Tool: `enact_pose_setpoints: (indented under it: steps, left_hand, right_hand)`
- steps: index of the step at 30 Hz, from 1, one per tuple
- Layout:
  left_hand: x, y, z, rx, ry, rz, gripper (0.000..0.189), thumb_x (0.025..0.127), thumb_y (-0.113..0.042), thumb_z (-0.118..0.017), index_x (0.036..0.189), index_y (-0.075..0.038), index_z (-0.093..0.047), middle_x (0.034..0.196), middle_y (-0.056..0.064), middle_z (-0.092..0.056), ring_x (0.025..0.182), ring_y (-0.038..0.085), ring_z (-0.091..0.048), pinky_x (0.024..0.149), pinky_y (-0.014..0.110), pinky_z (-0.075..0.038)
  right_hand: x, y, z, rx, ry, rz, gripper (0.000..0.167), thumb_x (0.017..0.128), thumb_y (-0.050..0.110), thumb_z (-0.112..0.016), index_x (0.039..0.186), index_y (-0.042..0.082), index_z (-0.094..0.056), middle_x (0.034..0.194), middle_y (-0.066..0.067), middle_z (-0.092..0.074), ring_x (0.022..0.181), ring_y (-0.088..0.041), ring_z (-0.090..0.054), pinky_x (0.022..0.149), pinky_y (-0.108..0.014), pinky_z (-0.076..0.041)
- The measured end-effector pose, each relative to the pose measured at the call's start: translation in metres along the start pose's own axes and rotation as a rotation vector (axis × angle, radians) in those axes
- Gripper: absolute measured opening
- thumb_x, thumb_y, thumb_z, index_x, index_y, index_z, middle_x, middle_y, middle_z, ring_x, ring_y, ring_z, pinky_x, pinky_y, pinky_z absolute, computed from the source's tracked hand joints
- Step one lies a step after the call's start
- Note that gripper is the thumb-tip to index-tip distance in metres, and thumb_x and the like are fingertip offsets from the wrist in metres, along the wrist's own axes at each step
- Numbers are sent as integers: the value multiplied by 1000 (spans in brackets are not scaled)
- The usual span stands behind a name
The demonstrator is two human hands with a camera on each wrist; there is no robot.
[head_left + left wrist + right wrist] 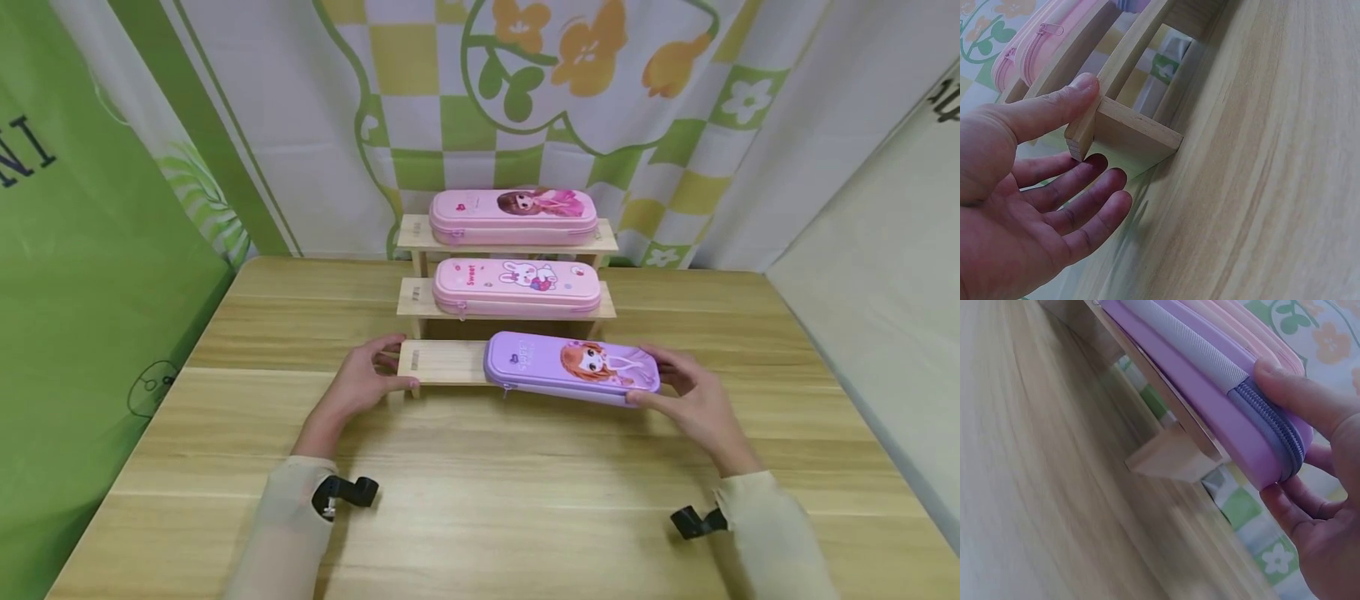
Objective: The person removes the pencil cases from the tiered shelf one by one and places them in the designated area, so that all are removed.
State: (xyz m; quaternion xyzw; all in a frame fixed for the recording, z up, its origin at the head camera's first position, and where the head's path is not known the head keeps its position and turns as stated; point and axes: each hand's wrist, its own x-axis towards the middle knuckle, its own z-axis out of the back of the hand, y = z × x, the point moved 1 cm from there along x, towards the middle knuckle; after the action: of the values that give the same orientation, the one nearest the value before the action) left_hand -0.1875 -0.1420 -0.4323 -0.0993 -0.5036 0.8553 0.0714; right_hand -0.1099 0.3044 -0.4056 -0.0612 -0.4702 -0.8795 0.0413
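Observation:
My right hand (693, 402) grips the right end of a purple pencil case (555, 367) with a red-haired doll print. Its thumb lies on the near side, the fingers at the far side. The case sits askew on the lowest step of a wooden three-step stand (442, 362), its right end jutting past the board. In the right wrist view, a thin gap shows between the case (1210, 419) and the board. At the step's left end, my left hand (363, 379) holds the board, thumb at the front corner and fingers at the back.
A pink pencil case with a bunny (517, 286) lies on the middle step. Another pink case with a doll (513, 215) lies on the top step. A patterned curtain (420, 100) hangs behind the wooden table (480, 500). A dark cable (153, 387) shows at the left edge.

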Motion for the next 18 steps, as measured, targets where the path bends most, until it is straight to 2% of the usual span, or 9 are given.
enact_pose_setpoints:
  steps: [4,11,18]
  left_hand:
    - [1,1,0,3,0,-4,78,80,-11,-86,147,-1,-49,135,20,-60,115,35,-61,86,35,-51]
    - [1,2,-1,5,6,5,78,80,-13,-86,148,-1,-47,136,20,-59,117,36,-60,88,39,-52]
    - [0,2,-1,-5,7,7,79,80,-12,-86,148,-3,-48,137,18,-59,117,34,-60,90,39,-51]
  right_hand:
    - [-7,-5,7,-18,-28,9,67,81,14,-85,141,2,-56,136,-17,-58,102,9,-58,89,-4,-44]
    - [-19,-15,18,-8,-87,-1,66,80,8,-85,139,-1,-57,118,20,-58,100,8,-59,87,-5,-46]
    - [-30,-24,31,-5,-139,-33,66,81,5,-84,141,-2,-56,114,24,-58,99,8,-59,85,-4,-46]
